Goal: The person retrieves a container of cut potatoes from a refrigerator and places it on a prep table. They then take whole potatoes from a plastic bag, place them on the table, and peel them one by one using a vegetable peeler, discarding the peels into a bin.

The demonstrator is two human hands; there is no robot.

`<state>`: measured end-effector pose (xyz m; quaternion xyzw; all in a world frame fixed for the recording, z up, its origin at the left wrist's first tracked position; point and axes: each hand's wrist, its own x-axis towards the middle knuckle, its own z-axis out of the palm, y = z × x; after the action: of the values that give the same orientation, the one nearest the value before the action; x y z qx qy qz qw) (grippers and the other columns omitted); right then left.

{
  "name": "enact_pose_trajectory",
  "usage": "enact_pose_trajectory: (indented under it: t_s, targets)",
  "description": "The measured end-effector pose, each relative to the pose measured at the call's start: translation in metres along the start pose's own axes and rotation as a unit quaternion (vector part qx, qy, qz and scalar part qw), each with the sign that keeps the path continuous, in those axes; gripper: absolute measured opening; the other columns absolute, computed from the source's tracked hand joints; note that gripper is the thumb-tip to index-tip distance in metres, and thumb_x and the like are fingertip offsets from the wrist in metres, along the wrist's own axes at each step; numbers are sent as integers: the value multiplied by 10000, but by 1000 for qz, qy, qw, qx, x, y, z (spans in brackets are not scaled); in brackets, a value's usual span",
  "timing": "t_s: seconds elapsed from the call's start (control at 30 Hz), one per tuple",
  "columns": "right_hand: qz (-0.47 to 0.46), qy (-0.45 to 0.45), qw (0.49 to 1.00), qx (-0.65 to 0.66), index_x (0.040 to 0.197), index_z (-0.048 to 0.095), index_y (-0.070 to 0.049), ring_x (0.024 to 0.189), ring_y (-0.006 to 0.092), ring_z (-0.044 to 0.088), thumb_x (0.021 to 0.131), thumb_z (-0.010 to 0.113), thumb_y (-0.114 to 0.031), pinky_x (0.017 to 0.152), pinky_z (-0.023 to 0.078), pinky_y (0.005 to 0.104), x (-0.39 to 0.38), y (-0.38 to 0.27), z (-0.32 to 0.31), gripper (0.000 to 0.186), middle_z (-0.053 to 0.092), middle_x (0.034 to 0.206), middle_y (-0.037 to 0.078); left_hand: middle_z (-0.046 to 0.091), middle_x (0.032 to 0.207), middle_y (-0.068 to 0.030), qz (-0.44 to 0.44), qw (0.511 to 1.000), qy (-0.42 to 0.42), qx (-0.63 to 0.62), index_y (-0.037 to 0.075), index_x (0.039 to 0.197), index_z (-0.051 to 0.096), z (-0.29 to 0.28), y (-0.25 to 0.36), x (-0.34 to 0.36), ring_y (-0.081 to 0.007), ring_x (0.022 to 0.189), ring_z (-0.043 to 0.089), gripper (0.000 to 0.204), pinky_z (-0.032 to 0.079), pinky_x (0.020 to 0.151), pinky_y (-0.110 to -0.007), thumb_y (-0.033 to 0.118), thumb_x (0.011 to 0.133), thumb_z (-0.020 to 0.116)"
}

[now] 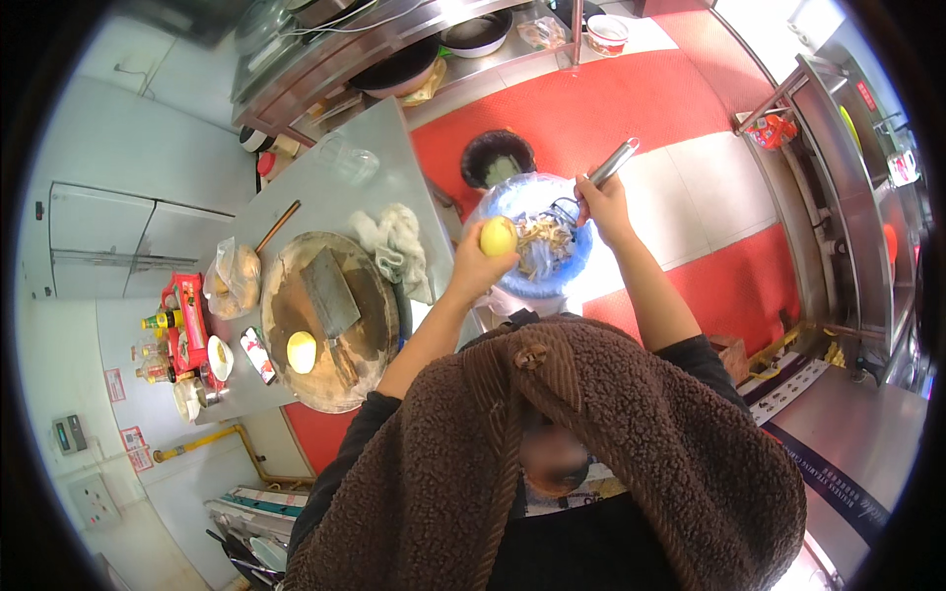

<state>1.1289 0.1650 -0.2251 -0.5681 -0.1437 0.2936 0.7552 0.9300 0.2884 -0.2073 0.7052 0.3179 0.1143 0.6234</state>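
Observation:
My left hand [477,264] is closed around a peeled yellow potato [499,236]. In my right hand [605,205] is a peeler with a thick metal handle [613,164], its head pointing down toward the left. Both hands are over a bin lined with a blue plastic bag [574,276], where many peels [540,246] lie. The potato and the peeler are apart. On the table to my left, a round wooden chopping board [286,271] carries a cleaver [330,291] and another peeled potato [302,352].
Behind the bin stands a black bucket [483,163] with pale pieces inside. A white cloth [399,246] lies beside the board on the metal table [384,158]. A plastic bag of round items [235,281] and a phone [257,355] are further left. Metal shelving [532,64] holds pans.

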Motion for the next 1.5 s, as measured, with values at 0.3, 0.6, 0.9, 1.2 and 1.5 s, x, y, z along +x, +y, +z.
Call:
enact_pose_trajectory:
  t_s: [0.3, 0.6, 0.9, 1.2, 1.5]
  targets:
    - [63, -138, 970, 191, 817, 426, -51, 442, 80, 448, 871, 549, -117, 338, 413, 232, -20, -41, 31, 150, 508, 663, 41, 559, 1001, -55, 45, 997, -2, 65, 46, 1173, 474, 10, 15, -6, -131, 901, 548, 591, 463, 784, -283, 63, 637, 720]
    - [119, -12, 988, 100, 741, 510, -34, 447, 77, 471, 838, 583, -108, 352, 438, 224, 1, -15, 25, 142, 524, 629, 23, 566, 1004, -56, 114, 991, -52, 54, 36, 1145, 477, 7, 20, -17, -126, 920, 548, 549, 457, 792, -276, 46, 635, 679]
    - [87, -128, 974, 165, 785, 465, -46, 446, 68, 435, 885, 541, -138, 352, 422, 229, -22, -31, 34, 156, 501, 657, 30, 569, 1032, -88, -54, 979, -103, -165, 27, 1183, 464, 5, 11, -3, -176, 873, 602, 504, 524, 719, -304, -39, 714, 635]
    - [119, 64, 982, 134, 871, 455, -66, 496, 66, 428, 893, 518, -122, 379, 388, 205, 9, -5, 6, 88, 506, 693, 34, 569, 1031, -108, -54, 949, -209, -232, 7, 1176, 467, 1, 21, -13, -221, 913, 599, 492, 530, 755, -331, -15, 708, 615]
    - [139, -103, 967, 187, 856, 444, -77, 467, 69, 436, 880, 559, -141, 346, 399, 222, -24, -28, 38, 134, 497, 674, 22, 574, 992, -104, -112, 956, -137, -236, 23, 1139, 481, 10, 17, 1, -217, 877, 606, 450, 529, 734, -332, -46, 711, 603]
